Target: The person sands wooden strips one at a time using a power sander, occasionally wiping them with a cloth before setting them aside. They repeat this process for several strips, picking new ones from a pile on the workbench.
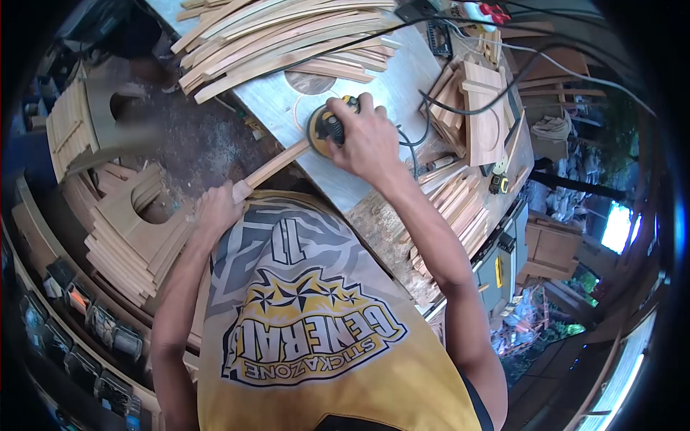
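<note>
My right hand is closed over the top of a yellow and black sander, which sits at the edge of the metal table top. A narrow wooden strip runs from under the sander down to my left hand. The fingers of my left hand are wrapped round the strip's near end, close to my body. Part of the strip is hidden beneath the sander and under my fingers.
Many thin wooden strips are piled on the table's far side. Stacked cut boards stand at the left. More strips, a wooden panel and a tape measure lie right. A black cable hangs across.
</note>
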The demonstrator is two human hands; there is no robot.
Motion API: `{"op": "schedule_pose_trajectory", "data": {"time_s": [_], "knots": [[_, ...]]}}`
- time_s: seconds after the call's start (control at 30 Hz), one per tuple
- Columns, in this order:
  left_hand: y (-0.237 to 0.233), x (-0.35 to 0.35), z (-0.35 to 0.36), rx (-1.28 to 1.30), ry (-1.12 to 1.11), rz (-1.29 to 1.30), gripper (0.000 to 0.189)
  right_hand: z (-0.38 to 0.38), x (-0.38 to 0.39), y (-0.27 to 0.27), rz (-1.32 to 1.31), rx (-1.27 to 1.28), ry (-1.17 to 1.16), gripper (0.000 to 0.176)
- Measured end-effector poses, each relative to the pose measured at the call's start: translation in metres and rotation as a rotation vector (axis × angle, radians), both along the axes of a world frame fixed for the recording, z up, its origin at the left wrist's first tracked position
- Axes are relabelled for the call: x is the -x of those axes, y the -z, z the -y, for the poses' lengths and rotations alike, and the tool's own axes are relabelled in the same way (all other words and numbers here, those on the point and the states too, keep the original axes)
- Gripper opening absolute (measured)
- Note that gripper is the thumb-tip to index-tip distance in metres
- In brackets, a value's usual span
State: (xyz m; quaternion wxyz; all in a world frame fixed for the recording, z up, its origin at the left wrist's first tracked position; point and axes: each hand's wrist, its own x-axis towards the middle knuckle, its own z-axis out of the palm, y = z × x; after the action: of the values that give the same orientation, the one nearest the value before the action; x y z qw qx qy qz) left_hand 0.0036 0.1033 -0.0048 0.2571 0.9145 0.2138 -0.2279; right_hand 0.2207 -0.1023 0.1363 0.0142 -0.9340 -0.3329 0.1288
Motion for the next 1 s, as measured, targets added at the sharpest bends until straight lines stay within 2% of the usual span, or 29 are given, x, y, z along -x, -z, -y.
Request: {"op": "schedule_pose_trajectory", "data": {"time_s": [0.1, 0.23, 0.37, 0.5, 0.67, 0.73, 0.8, 0.9, 1.0], "knots": [[0.002, 0.016, 0.004, 0.013, -0.030, 0.051, 0.031, 0.013, -0.021, 0.009, 0.039, -0.058, 0.080, 0.055], [0.006, 0.018, 0.001, -0.008, -0.035, 0.036, 0.029, 0.018, -0.035, 0.007, 0.124, 0.026, 0.012, 0.056], [0.001, 0.015, 0.002, 0.012, -0.030, 0.026, 0.028, 0.016, -0.020, 0.008, 0.081, -0.024, -0.002, 0.056], [-0.002, 0.016, 0.003, 0.043, -0.042, -0.042, 0.029, 0.021, -0.035, 0.014, 0.150, -0.020, 0.038, 0.055], [-0.002, 0.009, 0.006, 0.015, -0.027, 0.024, 0.030, 0.010, 0.008, 0.011, 0.071, -0.062, -0.077, 0.055], [-0.002, 0.021, 0.007, -0.007, -0.008, 0.040, 0.031, 0.017, -0.006, 0.017, 0.095, -0.064, -0.011, 0.055], [-0.011, 0.032, 0.007, -0.002, -0.059, 0.033, 0.032, 0.024, -0.038, 0.015, 0.078, -0.018, 0.152, 0.055], [-0.032, 0.064, -0.006, -0.058, -0.194, 0.085, 0.034, 0.054, -0.072, 0.026, 0.200, 0.035, 0.122, 0.057], [-0.063, 0.105, -0.027, -0.098, -0.408, 0.158, 0.033, 0.078, -0.076, 0.035, 0.235, -0.139, 0.207, 0.059]]}}
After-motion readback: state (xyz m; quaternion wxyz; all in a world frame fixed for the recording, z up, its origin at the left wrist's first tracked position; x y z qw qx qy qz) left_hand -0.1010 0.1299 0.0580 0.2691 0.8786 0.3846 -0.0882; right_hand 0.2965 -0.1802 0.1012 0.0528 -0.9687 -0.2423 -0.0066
